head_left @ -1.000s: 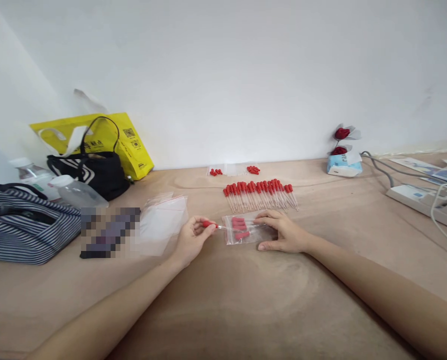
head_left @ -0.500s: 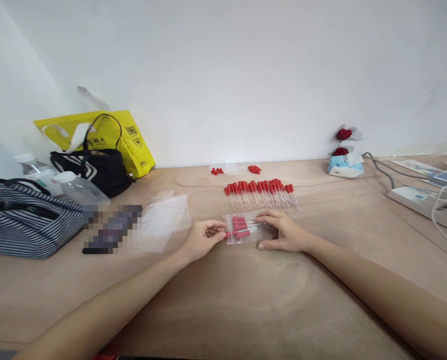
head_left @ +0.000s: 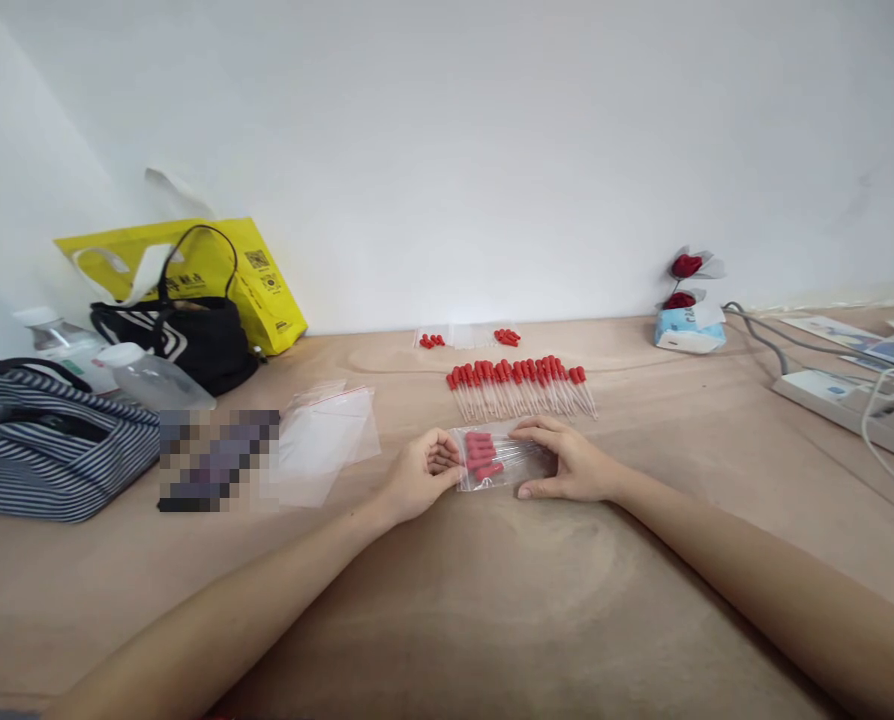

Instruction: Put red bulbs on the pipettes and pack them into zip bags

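A clear zip bag (head_left: 484, 480) lies on the table between my hands. Inside it are several droppers (head_left: 481, 452) with red rubber bulbs toward the left end and thin clear tubes toward the right. My left hand (head_left: 426, 474) has curled fingers, with thumb and fingertips closed at the bag's left edge. From the other side, my right hand (head_left: 567, 462) spans the bag's right end, thumb on the near edge and fingers on the far edge. Behind the bag, a row of loose droppers (head_left: 522, 385) lies with red bulbs pointing away from me.
Filled zip bags (head_left: 462, 337) lie by the wall. To the left are flat clear bags (head_left: 323, 440), a pixelated dark object (head_left: 222, 460), a striped pouch (head_left: 49, 450), a bottle (head_left: 154, 378), a black bag (head_left: 207, 345) and a yellow bag (head_left: 267, 300). A power strip (head_left: 829, 405) sits right.
The red-bulbed dropper that stuck out of the bag at my left fingers now lies inside. My left hand has shifted slightly right; the right hand has barely moved.
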`<move>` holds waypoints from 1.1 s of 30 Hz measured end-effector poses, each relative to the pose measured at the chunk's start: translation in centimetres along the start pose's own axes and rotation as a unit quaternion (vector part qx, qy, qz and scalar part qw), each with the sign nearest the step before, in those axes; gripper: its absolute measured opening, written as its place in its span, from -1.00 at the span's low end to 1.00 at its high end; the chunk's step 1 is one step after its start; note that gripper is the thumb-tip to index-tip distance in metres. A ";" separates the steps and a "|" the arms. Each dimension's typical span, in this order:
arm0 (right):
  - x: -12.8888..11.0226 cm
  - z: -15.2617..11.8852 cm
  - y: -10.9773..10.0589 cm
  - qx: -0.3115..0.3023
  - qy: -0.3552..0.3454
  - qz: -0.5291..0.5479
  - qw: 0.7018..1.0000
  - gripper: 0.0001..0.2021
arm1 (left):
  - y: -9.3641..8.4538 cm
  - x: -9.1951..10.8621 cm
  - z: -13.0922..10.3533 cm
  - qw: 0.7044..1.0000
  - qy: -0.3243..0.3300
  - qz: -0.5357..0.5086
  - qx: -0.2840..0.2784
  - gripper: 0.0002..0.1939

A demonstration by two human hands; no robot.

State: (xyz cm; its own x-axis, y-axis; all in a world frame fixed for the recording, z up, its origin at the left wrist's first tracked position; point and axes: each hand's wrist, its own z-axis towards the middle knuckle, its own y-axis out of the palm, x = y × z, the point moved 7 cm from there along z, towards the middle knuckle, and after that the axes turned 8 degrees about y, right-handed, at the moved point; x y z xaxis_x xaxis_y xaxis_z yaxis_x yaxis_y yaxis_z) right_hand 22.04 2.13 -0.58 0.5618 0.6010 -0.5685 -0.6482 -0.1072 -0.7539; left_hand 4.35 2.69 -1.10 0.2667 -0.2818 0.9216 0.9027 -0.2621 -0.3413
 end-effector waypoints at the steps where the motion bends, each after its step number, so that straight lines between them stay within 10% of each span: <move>1: 0.0 0.0 -0.1 0.004 0.001 0.000 1.000 -0.35 | 0.0 0.0 -0.1 1.000 0.005 0.004 -0.002 -0.80; 18: 0.5 0.0 -0.1 0.018 0.027 0.004 0.999 -0.32 | 0.6 0.2 0.4 0.996 0.036 0.064 -0.046 -0.84; 27: 0.0 -0.2 -0.2 0.021 0.004 0.017 1.000 -0.35 | 0.8 0.1 -0.1 0.997 0.009 0.066 0.028 -0.73; 33: -0.3 -0.2 -0.2 -0.005 -0.007 0.016 1.000 -0.29 | -3.3 0.3 -0.1 0.997 -0.039 0.071 0.018 -0.83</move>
State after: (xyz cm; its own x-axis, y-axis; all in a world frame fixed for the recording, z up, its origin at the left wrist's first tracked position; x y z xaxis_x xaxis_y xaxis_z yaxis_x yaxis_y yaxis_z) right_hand 22.12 1.82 -0.38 0.5341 0.6074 -0.5881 -0.6603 -0.1348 -0.7388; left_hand 1.38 3.37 0.32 0.4175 -0.2412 0.8761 0.8646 -0.1913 -0.4646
